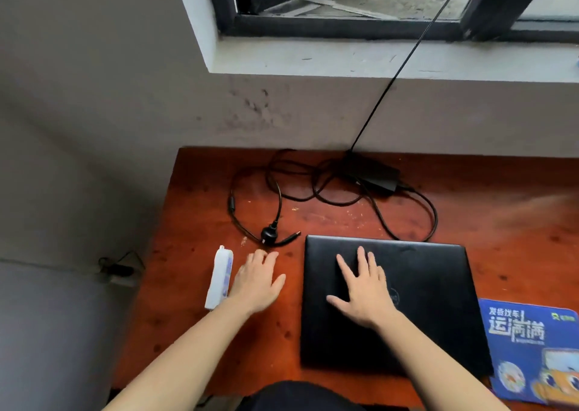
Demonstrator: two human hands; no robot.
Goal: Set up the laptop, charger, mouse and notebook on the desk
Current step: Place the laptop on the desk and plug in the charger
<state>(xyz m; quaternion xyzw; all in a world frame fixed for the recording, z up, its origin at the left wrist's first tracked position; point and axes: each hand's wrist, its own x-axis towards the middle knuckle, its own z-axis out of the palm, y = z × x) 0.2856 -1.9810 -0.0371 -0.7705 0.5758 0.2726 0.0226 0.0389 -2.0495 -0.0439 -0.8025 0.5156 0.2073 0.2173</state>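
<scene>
Reddish-brown wood makes up the desk, which butts against a grey wall under a window. In the head view, the black laptop lies closed and flat on the desk's right half, its longer side running left to right and a round logo facing up beside the right hand. That hand rests palm-down on the lid, fingers spread and loose, clasping nothing. The left hand lies flat on the bare wood just left of the laptop, also released, its outer edge near or touching a white strip-shaped object whose long axis points away from the person; what it is I cannot tell. Behind the laptop the charger brick sits by the wall, angled, its cable looping in tangles, with the barrel tip pointing right toward the laptop. A blue mouse pad is cut off at the right edge. No mouse or notebook can be made out.
</scene>
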